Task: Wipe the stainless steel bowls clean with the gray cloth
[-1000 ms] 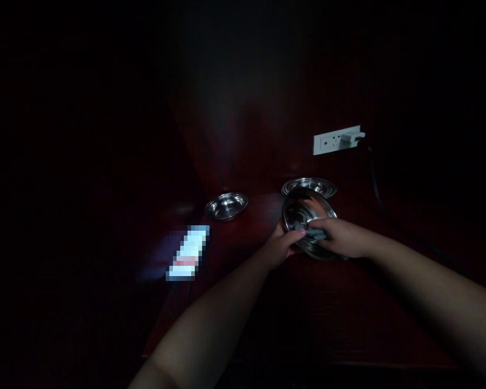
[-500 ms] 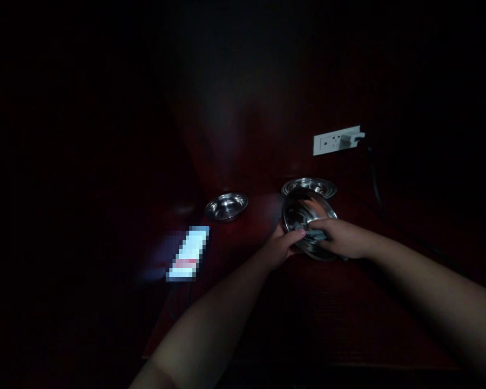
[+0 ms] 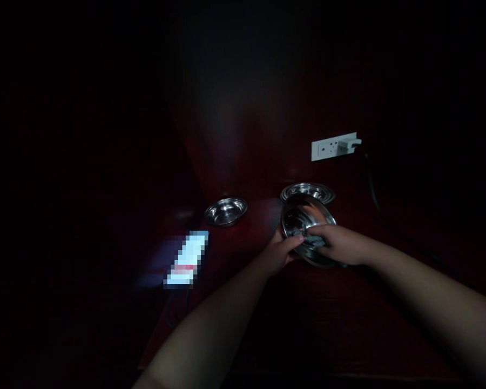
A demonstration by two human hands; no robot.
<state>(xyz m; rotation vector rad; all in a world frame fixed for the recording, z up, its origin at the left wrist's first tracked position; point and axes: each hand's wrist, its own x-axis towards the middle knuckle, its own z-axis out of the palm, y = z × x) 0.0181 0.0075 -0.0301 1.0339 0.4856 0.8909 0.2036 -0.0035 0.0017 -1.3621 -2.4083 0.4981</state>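
Note:
A shiny metal bowl point(image 3: 297, 212) is tilted toward me above the dark red table. My left hand point(image 3: 281, 251) grips its near-left rim, thumb inside and fingers underneath. Inside the bowl, my right hand point(image 3: 340, 243) presses a bunched grey-green cloth point(image 3: 314, 240) against the metal, fingers closed on it. Just behind stands a stack of metal bowls point(image 3: 287, 192), partly covered by the held one. Another metal bowl point(image 3: 227, 212) sits by itself to the left.
A lit phone with a blurred screen point(image 3: 188, 259) lies at the table's left edge, a thin cable running below it. On the back wall is a white socket plate point(image 3: 324, 150) with a plug in it. Its dark cord point(image 3: 371, 183) hangs down to the right. Surroundings are very dark.
The whole view has shifted slightly, so things appear a little lower. Both hands keep their hold, and the right hand with the cloth has barely moved within the bowl.

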